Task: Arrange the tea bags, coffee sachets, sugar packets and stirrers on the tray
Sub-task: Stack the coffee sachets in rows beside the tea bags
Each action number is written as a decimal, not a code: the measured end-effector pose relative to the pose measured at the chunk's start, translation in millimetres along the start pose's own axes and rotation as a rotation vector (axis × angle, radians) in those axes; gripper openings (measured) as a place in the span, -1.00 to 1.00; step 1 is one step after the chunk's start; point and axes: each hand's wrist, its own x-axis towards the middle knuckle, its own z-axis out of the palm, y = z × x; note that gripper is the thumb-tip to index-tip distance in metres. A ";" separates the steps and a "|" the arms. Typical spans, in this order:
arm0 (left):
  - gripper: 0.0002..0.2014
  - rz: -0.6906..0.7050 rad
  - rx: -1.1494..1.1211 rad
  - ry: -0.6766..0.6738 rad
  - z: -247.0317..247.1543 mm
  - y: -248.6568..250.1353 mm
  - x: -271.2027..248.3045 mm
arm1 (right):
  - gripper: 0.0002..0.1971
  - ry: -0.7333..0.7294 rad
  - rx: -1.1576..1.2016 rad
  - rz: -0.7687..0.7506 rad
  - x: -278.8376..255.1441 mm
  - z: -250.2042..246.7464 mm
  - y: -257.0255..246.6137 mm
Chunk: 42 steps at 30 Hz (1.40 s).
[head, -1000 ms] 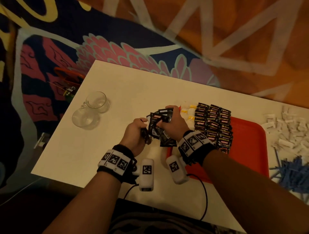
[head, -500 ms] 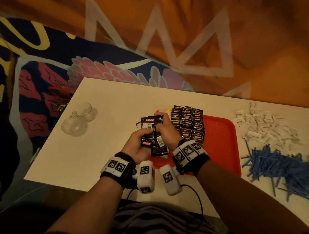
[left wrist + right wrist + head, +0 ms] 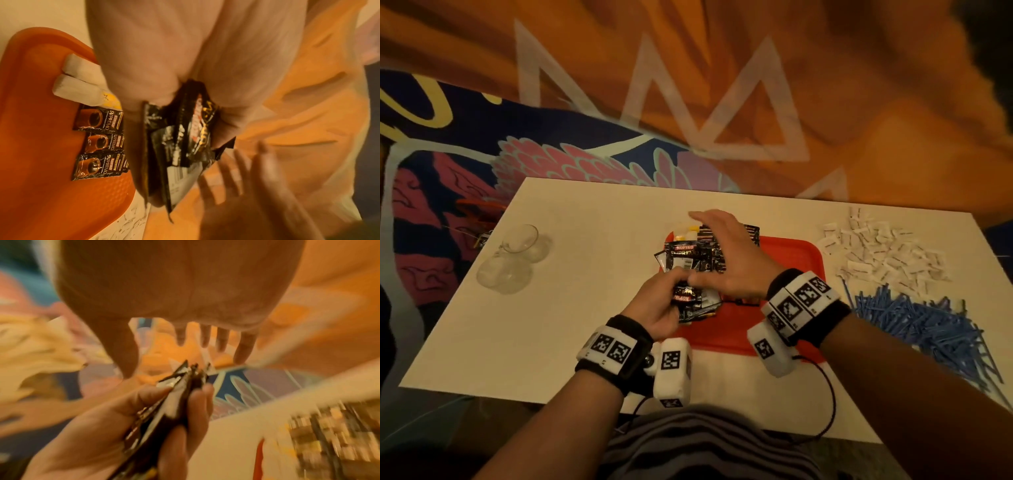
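The right hand (image 3: 726, 253) has let go and spread flat above the red tray (image 3: 791, 274), leaving the coffee sachets (image 3: 690, 270) pinched in the left hand (image 3: 657, 308) at frame centre, ready for laying down.

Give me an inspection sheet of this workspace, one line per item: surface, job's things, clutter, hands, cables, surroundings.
Surface: white table, with a red tray near its front edge.
Job's things: coffee sachets in rows on the tray; tea bags at the tray's far left corner; sugar packets and blue stirrers heaped on the table right of the tray.
Clutter: two clear glass cups on the table's left.
Hands: left hand grips a bunch of sachets; right hand spread above them, holding nothing.
Cables: black cable looping over the table's front edge.
Surroundings: patterned orange and blue cloth beyond the table.
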 end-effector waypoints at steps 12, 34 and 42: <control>-0.43 0.006 -0.076 -0.231 8.1 6.2 -0.5 | -0.15 -0.104 -0.440 -0.158 -11.0 -1.7 -3.2; -0.34 -0.002 -0.180 -0.280 35.5 4.0 8.9 | -0.10 0.053 -0.045 -0.143 -19.9 -20.4 22.3; -0.46 0.023 -0.005 -0.235 45.6 0.5 9.9 | -0.25 0.076 -0.030 -0.193 -25.6 -21.6 29.9</control>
